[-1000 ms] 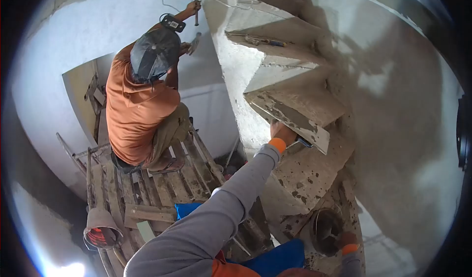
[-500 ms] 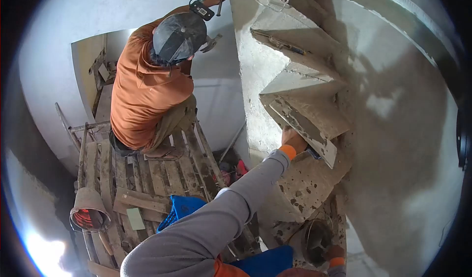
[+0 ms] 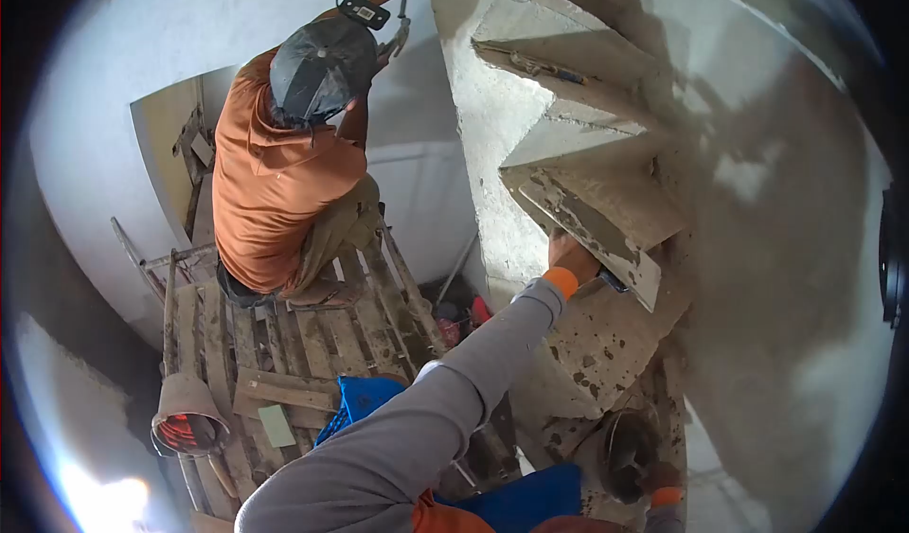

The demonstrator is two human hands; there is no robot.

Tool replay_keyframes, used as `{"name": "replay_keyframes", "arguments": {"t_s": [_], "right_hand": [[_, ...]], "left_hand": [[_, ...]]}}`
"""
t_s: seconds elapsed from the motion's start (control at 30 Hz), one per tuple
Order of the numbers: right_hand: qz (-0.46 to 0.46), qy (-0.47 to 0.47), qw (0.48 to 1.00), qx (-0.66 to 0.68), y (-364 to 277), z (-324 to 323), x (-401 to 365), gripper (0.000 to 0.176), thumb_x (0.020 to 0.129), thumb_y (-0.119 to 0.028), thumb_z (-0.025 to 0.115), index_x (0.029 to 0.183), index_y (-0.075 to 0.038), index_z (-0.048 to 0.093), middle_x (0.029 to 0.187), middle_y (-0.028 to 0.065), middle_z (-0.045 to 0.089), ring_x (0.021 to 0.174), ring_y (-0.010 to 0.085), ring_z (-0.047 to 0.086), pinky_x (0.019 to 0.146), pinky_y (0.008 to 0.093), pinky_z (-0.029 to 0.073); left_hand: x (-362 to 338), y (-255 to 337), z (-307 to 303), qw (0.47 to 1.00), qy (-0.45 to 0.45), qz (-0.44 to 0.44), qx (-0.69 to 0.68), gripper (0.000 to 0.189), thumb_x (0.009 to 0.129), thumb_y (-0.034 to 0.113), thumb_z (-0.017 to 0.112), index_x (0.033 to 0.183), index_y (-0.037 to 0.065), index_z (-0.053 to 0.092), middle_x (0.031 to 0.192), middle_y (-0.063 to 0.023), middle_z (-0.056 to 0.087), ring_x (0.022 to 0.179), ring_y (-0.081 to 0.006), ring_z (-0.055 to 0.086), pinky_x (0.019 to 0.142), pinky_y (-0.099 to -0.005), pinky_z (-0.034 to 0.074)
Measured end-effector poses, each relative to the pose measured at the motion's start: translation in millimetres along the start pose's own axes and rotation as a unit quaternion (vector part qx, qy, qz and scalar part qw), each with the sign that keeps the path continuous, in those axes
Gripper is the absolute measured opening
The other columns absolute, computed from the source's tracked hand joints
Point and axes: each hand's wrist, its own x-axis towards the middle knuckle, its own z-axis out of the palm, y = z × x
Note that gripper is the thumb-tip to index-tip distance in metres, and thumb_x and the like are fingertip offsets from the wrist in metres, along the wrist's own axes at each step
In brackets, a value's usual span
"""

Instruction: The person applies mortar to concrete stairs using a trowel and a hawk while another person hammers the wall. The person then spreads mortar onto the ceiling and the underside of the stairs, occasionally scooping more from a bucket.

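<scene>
- The stairs (image 3: 606, 202) are grey concrete. They are rough and bumpy, and each step is shaped like a wedge.
- A wooden platform (image 3: 312, 344) made of dirty old planks sits to the left of the stairs.
- Another person (image 3: 275, 183) in an orange shirt and a dark cap squats on the far edge of the platform, with one hand up at the wall.
- A grey sleeve with an orange cuff runs up to the left hand (image 3: 568, 252).
- The left hand is at the front edge of a speckled step (image 3: 606, 344), tucked under the step above.
- A round, dark pan (image 3: 627, 453) sits at the near end of the stairs, and the right hand (image 3: 660, 476) touches its right rim.
- A small blue tool (image 3: 613, 281) peeks out just right of the left hand, touching the step.
- The fingers of both hands are hidden, so I cannot tell if they are squeezing or spread.
</scene>
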Motion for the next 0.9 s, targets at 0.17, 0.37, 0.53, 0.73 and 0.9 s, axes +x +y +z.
{"name": "replay_keyframes", "arguments": {"t_s": [0.17,0.37,0.53,0.73,0.9], "right_hand": [[0.015,-0.015,0.998,0.053,-9.6,-0.8,-2.1,0.042,0.066,-0.047,0.067,0.095,-0.016,0.068,0.091,0.0114,0.065,0.088,0.0286,0.062,0.077,0.0411,0.050],[0.019,0.026,0.996,0.079,-16.7,-1.3,-0.3,0.036,0.065,-0.041,0.068,0.088,-0.015,0.068,0.086,0.0112,0.065,0.084,0.0288,0.063,0.073,0.0417,0.051],[-0.038,0.072,0.996,0.049,-12.6,12.4,7.0,0.032,0.065,-0.042,0.066,0.081,-0.014,0.067,0.086,0.0100,0.066,0.083,0.0283,0.063,0.071,0.0406,0.052],[-0.036,0.101,0.991,0.077,-8.8,4.9,-4.7,0.034,0.065,-0.043,0.066,0.085,-0.016,0.067,0.084,0.0099,0.065,0.082,0.0286,0.063,0.071,0.0421,0.051],[-0.033,0.135,0.986,0.095,6.1,19.6,-6.9,0.037,0.062,-0.045,0.069,0.085,-0.016,0.068,0.084,0.0084,0.065,0.082,0.0288,0.062,0.071,0.0414,0.051]], "left_hand": [[2.4,3.1,-8.0,0.997,-0.075,-0.016,0.023,0.040,0.079,0.035,0.054,0.113,0.017,0.060,0.123,-0.0075,0.054,0.118,-0.0292,0.043,0.102,-0.0443,0.027],[1.6,3.1,-5.4,0.997,-0.075,-0.005,0.035,0.039,0.081,0.033,0.052,0.115,0.017,0.060,0.124,-0.0075,0.053,0.119,-0.0296,0.043,0.102,-0.0445,0.026],[2.2,8.5,-12.7,0.994,-0.091,-0.004,0.063,0.039,0.083,0.032,0.049,0.117,0.016,0.058,0.128,-0.0070,0.051,0.122,-0.0294,0.040,0.104,-0.0439,0.025],[2.2,12.6,-20.1,0.993,-0.106,0.000,0.061,0.040,0.083,0.033,0.049,0.118,0.016,0.057,0.129,-0.0075,0.050,0.122,-0.0301,0.039,0.104,-0.0421,0.025],[3.8,19.3,-29.1,0.990,-0.130,-0.037,0.035,0.040,0.083,0.034,0.049,0.118,0.016,0.058,0.129,-0.0072,0.050,0.122,-0.0300,0.040,0.103,-0.0420,0.027]]}}
